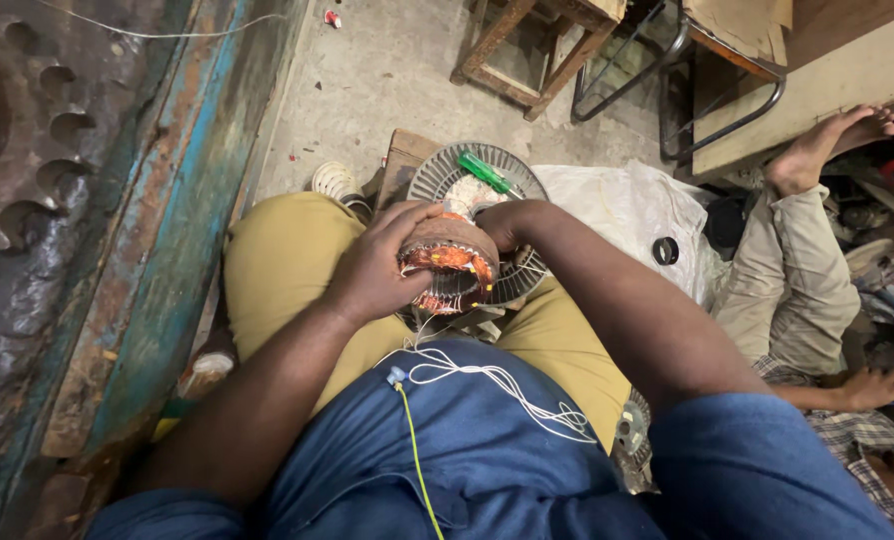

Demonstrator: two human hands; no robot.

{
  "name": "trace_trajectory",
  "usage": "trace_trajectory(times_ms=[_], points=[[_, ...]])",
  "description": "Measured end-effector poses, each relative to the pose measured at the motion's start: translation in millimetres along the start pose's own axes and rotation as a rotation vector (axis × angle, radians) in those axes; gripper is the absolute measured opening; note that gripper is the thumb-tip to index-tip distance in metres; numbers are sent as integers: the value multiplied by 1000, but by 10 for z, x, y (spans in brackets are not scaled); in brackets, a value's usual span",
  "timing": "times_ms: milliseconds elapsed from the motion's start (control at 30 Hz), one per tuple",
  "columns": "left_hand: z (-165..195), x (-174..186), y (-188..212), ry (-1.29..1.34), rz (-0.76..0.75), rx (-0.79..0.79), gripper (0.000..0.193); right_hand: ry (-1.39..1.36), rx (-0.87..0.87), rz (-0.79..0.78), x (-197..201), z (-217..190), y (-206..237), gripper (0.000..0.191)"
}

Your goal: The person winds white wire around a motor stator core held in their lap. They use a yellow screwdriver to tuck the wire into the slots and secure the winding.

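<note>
Under the curled fingers of the left hand (377, 270) sat a small motor stator (449, 262), a brown ring of metal with orange-red copper windings showing at its near end, held above the person's lap and just in front of a round grey fan guard (437, 172). Those fingers were spread and wrapped over the top of the ring, the thumb lying along its far edge. The right hand (507, 222) met the stator from the other side; its fingers were tucked behind the ring, so whether they pinched or only pressed could not be told. A green-handled screwdriver (484, 172) lay beyond the fingertips on the guard. White cord (497, 385) trailed below the wrists across the blue shirt.

The stator looked dense and stiff, heavy for its bulk, and the metal shell seemed the safe place to grip. The wound copper appeared delicate, likely to nick or snag under fingernails.
</note>
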State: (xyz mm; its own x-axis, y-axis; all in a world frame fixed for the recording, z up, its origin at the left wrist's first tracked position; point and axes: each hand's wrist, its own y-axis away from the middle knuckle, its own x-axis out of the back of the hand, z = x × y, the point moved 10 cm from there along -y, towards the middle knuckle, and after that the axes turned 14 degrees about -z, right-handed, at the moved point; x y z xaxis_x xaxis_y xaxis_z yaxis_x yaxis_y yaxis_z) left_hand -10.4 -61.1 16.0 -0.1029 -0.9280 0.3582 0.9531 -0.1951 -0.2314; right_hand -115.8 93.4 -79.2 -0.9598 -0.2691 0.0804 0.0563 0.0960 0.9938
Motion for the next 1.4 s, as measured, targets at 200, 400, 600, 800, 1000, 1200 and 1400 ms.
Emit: trace_trajectory(times_ms=[200,400,600,800,1000,1200,1400], points=[[-28,20,18,-20,4,19,74,-12,-55,-110,-53,-23,-93,30],[-54,34,44,3,-2,9,75,4,-106,-161,-54,-50,-115,32],[-72,45,66,-3,9,-15,75,-16,-76,-145,-144,-142,-88,33],[-106,30,64,9,-1,-8,74,28,63,-16,-137,-281,-9,40],[-76,9,79,-27,-18,14,72,417,40,319,64,-264,352,50],[-53,-13,39,-18,-20,30,71,516,-87,534,9,-47,898,73],[30,-25,19,-10,-16,-6,73,315,32,809,-72,375,1607,79]])
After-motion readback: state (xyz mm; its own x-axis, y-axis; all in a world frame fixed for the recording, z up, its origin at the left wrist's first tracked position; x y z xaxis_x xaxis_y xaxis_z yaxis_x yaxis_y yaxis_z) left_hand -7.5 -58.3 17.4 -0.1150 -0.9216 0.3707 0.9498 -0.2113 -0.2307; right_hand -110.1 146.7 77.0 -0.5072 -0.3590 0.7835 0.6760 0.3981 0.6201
